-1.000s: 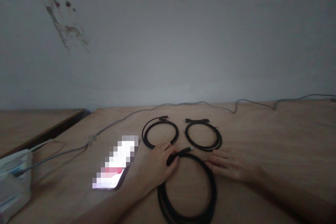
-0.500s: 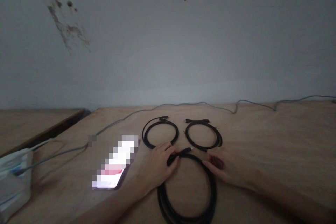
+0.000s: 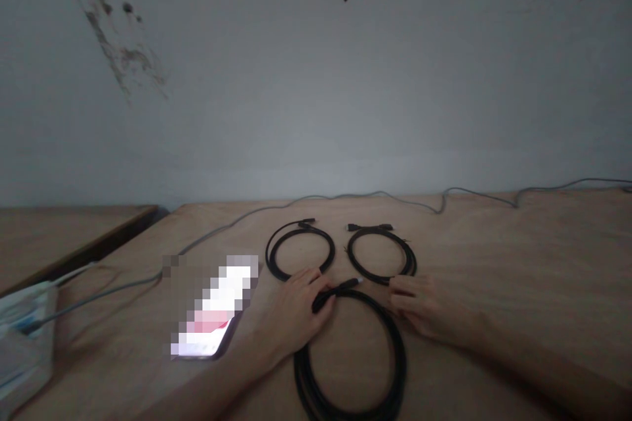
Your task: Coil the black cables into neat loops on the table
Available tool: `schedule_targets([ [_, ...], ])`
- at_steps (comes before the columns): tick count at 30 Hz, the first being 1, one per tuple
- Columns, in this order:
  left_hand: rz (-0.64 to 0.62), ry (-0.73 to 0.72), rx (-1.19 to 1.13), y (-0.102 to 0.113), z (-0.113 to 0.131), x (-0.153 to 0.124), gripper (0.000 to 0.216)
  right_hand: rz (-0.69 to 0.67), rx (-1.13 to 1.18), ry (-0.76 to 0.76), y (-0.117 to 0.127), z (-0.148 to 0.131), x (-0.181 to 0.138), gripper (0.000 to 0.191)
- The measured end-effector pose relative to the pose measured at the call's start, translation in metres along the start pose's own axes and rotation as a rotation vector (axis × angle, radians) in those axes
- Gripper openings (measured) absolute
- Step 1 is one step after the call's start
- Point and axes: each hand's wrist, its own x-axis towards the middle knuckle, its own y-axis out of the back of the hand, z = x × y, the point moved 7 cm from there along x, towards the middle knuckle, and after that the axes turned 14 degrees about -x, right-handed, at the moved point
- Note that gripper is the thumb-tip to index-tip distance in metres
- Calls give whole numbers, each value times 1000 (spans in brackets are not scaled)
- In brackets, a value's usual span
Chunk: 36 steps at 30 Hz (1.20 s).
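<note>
The nearest coil of black cable (image 3: 401, 358) lies on the wooden table, its upper end crossed by a cable end with a connector (image 3: 351, 284). Over the coil's upper left side, my left hand (image 3: 299, 310) pinches the cable between thumb and fingers. My right hand (image 3: 419, 302) rests by the coil's upper right edge with its fingers curled in. What those fingers hold, if anything, is hidden. Behind lie two more coiled black cables: the left coil (image 3: 330, 251), close to my left fingertips, and the right coil (image 3: 351, 256), just beyond my right hand.
A phone (image 3: 224, 306) with a lit, pixelated screen lies left of my left arm. At the far left sits a white tray-like object (image 3: 47, 348). A thin grey cord (image 3: 237, 218) runs along the table's back, below a stained wall (image 3: 316, 92).
My right hand's fingers and thumb have curled closed from a rounder, more open shape. My left hand stays in place on the cable. The view has shifted slightly.
</note>
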Motion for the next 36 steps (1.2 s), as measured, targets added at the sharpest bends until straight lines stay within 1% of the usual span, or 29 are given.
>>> schedule_targets([
  [2, -5, 2, 5, 0, 0, 0, 14, 55, -24, -16, 5, 0, -1, 25],
  [4, -9, 0, 5, 0, 0, 1, 13, 83, 16, -56, 11, 0, -2, 23],
  [6, -3, 0, 3, 0, 1, 1, 11, 68, 83, -89, 15, -1, -1, 18],
  [8, -2, 0, -3, -1, 0, 1, 10, 24, 116, -124, 15, -1, -1, 12],
  [10, 4, 3, -3, -1, -1, 1, 11, -3, 102, -155, 14, -1, 0, 15],
  [12, 7, 6, 5, -1, -2, 0, 13, -18, 83, -152, 10, -2, 1, 16],
  [15, 2, 4, 14, -2, -3, 0, 14, 6, 43, -108, 6, -2, 1, 18],
  [17, -3, -4, 8, -2, -3, 0, 14, 44, -38, -25, 4, -4, -1, 22],
  [20, -6, -28, 3, -1, -1, 0, 15, 173, -217, 150, 6, -13, -6, 29],
  [22, -4, -45, 9, -1, -1, 0, 15, 254, -305, 226, 8, -18, -10, 30],
  [24, -1, -49, 11, -2, -1, 0, 14, 284, -343, 254, 6, -20, -12, 31],
  [26, -2, -43, 2, -2, -2, 0, 14, 299, -327, 247, 6, -20, -13, 32],
  [29, -3, -32, -10, -1, -2, -1, 15, 284, -220, 162, 8, -14, -10, 26],
  [31, 5, -27, -10, 0, -2, -1, 17, 246, -122, 76, 11, -6, -8, 22],
  [33, 12, -16, -5, 2, -3, -1, 17, 206, -27, -5, 14, 2, -7, 21],
  [34, 12, -8, -2, 2, -3, -1, 17, 200, 22, -67, 17, 8, -6, 23],
  [36, 11, 3, 2, 3, -3, -1, 16, 200, 165, -268, 19, 23, -7, 27],
])
